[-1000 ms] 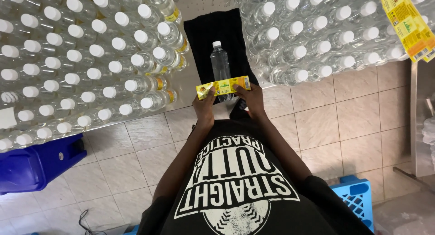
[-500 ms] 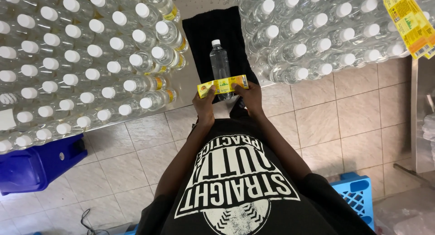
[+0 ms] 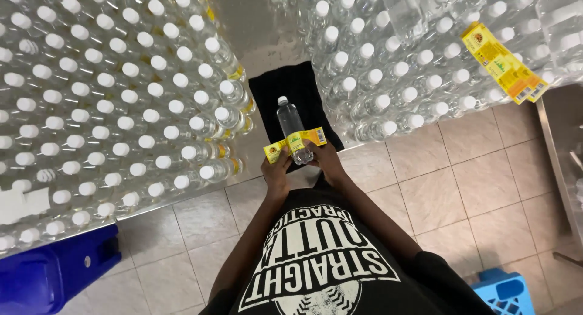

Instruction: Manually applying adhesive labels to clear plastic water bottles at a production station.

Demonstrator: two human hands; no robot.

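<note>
The yellow paper label [image 3: 296, 143] lies across the clear plastic bottle [image 3: 292, 130] resting on the black cloth [image 3: 291, 90] — wrapping looks begun, not closed. Left hand [image 3: 277, 169] and right hand [image 3: 325, 158] pinch its ends, fingers clamped. Smooth white-capped bottles [image 3: 121, 96] crowd both sides — a few labelled, most bare.

This is looking like a small bottling or packing workroom. Capped clear bottles [image 3: 121, 102] are crowding the metal table [image 3: 246, 23] from its left edge across to its right, where more capped bottles [image 3: 413, 54] are standing. A stack of yellow labels [image 3: 503, 63] is lying near the table's right corner. Blue crates [image 3: 54, 275] are sitting on the beige tiled floor [image 3: 467, 175].
</note>
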